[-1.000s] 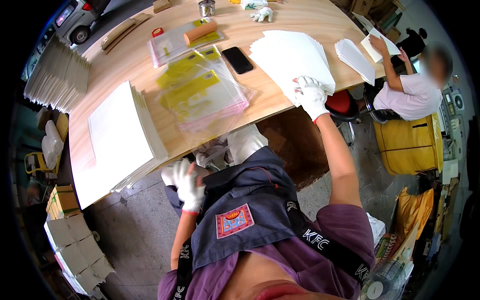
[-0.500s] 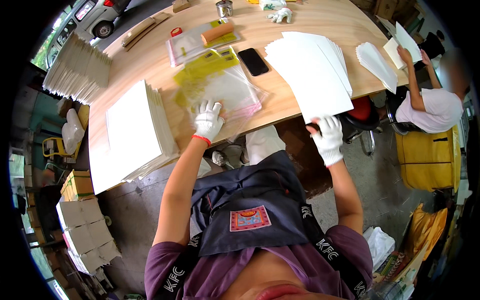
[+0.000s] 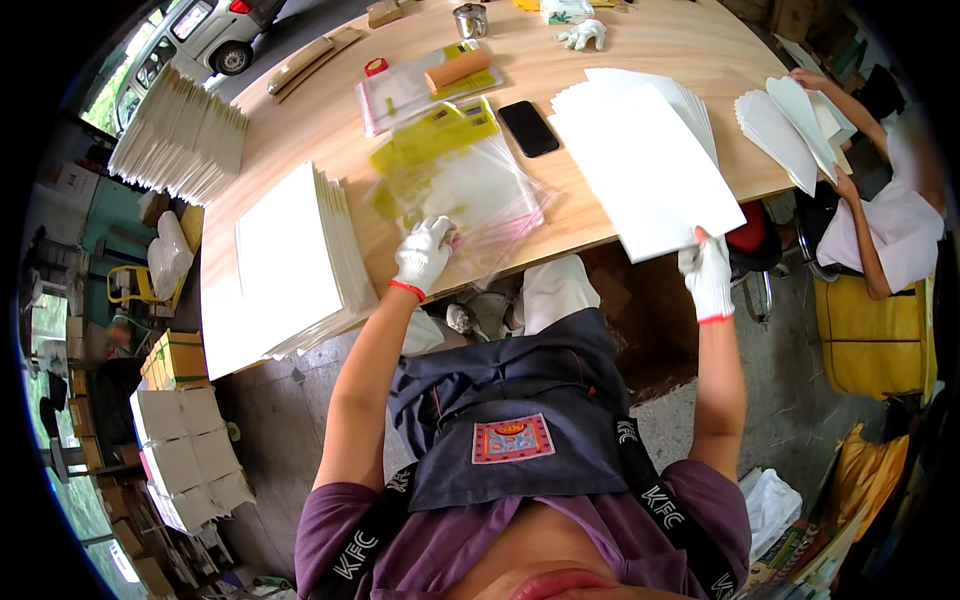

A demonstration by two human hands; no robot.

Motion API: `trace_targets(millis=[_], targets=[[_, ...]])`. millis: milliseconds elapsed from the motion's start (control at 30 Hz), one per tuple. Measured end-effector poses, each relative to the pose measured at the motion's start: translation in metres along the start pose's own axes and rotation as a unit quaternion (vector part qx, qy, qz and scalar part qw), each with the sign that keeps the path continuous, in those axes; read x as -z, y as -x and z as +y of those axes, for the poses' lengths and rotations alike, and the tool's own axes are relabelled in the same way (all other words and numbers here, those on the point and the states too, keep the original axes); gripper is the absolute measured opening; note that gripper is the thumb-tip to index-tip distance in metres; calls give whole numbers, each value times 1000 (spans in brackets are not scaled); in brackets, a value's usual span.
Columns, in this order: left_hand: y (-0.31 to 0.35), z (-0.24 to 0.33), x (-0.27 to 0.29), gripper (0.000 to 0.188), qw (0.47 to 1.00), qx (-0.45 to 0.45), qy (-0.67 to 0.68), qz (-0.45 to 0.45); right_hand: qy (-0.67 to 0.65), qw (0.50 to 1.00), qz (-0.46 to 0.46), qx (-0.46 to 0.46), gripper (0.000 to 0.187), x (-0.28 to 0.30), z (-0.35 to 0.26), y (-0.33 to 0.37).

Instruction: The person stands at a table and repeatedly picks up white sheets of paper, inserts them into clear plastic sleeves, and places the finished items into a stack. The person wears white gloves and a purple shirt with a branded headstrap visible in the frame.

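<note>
My left hand, in a white knit glove with a red cuff, pinches the near-left edge of a clear plastic bag. That bag lies on a loose pile of clear bags with yellow printed ends. My right hand, gloved the same way, grips the near corner of a white sheet between bare thumb and fingers. The sheet lies over a fanned stack of white sheets, its near end jutting past the table edge. Between bags and sheets rests a black phone.
White stacks fill the table's left side. Beyond the bags lie an orange-brown roll, a red tape ring, a metal pot and a spare glove. On the right, a seated person handles white folded sheets.
My right hand has taken the top white sheet's corner and drawn it toward me and right. My left hand's fingers have curled in at the bag's edge. The other person has lowered a folded sheet.
</note>
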State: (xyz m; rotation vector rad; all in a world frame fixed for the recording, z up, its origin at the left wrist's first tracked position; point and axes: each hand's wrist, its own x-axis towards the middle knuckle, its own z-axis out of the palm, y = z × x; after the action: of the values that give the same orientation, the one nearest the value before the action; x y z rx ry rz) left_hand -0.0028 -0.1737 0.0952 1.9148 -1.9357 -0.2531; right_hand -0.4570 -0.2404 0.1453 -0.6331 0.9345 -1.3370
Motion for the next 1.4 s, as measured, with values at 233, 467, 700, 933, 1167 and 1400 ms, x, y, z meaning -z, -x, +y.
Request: trace_targets(millis=[233, 467, 700, 933, 1167, 1400], targets=[[5, 2, -4, 33, 999, 39, 15, -12, 33, 981, -77, -176, 35, -37, 36, 106], [12, 17, 5, 28, 996, -12, -39, 75, -2, 984, 0, -180, 24, -22, 76, 129], [-1, 4, 26, 37, 974, -21, 225, 2, -112, 969, 31, -219, 26, -29, 84, 125], [13, 33, 48, 59, 987, -51, 142, 62, -57, 977, 82, -187, 17, -52, 87, 118], [45, 34, 26, 55, 978, -1, 134, 159, -72, 978, -81, -178, 34, -35, 95, 122], [42, 87, -49, 59, 633, 198, 651, 370, -52, 981, -36, -181, 18, -73, 74, 151]])
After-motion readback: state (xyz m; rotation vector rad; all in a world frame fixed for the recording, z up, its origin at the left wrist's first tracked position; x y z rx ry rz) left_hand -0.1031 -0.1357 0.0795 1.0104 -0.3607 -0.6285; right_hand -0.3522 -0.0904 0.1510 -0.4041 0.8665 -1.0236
